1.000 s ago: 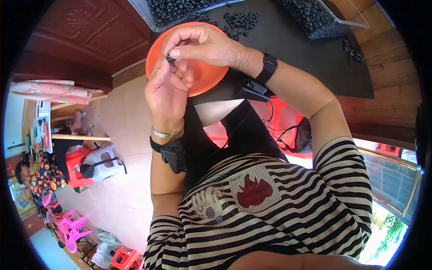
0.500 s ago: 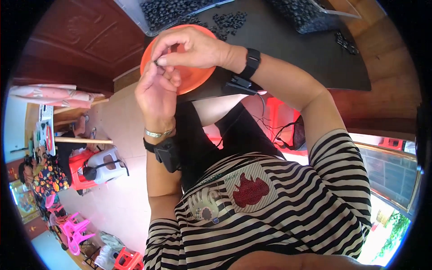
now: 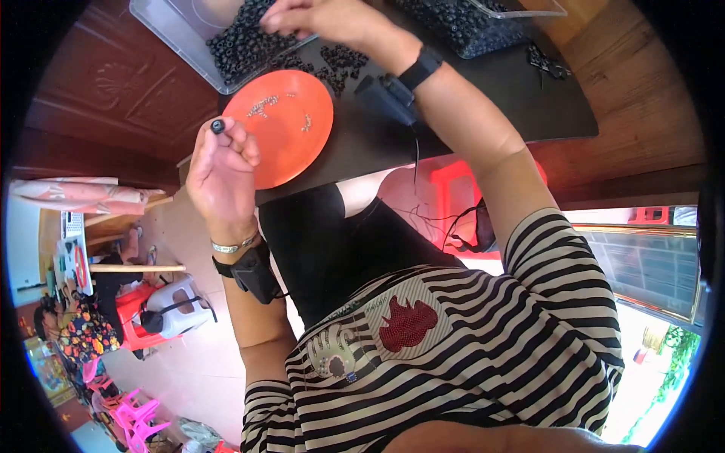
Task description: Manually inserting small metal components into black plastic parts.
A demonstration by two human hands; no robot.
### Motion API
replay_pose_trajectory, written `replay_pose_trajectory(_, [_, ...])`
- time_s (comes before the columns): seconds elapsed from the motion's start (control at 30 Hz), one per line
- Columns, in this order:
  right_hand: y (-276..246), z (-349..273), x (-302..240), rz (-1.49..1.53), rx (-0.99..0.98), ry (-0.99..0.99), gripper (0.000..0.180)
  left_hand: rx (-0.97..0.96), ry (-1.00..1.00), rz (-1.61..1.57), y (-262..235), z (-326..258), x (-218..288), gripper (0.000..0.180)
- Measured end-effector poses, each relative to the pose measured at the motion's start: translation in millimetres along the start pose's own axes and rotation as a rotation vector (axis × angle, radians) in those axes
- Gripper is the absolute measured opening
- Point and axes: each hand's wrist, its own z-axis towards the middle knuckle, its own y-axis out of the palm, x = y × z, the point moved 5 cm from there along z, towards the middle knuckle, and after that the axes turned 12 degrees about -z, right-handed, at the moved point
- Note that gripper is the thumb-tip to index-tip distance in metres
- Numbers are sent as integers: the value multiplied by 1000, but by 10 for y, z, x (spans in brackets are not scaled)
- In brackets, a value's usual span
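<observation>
My left hand (image 3: 225, 170) is raised, palm up, beside the left edge of a round orange plate (image 3: 283, 155). Its fingertips hold a small round black part (image 3: 218, 126) with a hole or dimple in its end. Small silvery metal pieces (image 3: 263, 106) lie scattered on the plate; their exact kind is too small to tell. At the top edge my right hand (image 3: 321, 19) reaches over a clear plastic bin (image 3: 181, 49) heaped with small black parts (image 3: 245, 53). Its fingers look apart, just above the heap, and are partly cut off by the picture's edge.
Loose black parts (image 3: 343, 64) lie on the dark table (image 3: 483, 102) behind the plate. A second clear container (image 3: 472, 34) of black parts stands at the back right, with a small dark cluster (image 3: 547, 64) beside it. Plastic stools (image 3: 181, 309) and a person (image 3: 83, 302) are at far left.
My hands have parted: the right went up to the clear bin, while the left moved slightly left and keeps a black part in its fingertips. The whole view has shifted a little.
</observation>
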Motion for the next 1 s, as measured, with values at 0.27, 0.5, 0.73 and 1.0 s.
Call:
replay_pose_trajectory(0.27, [122, 514, 1543, -489, -251, -4, 17, 23, -35, -62, 72, -124, -58, 25])
replay_pose_trajectory(0.5, [593, 520, 1659, -785, -299, -144, 18, 101, 5, -72, 18, -309, 1, 23])
replay_pose_trajectory(0.73, [457, 445, 1471, -410, -337, -156, 12, 161, -30, -62, -43, -455, -88, 23])
replay_pose_trajectory(1.0, [477, -97, 441, 655, -672, 35, 20, 178, -74, -64, 29, -432, -192, 22])
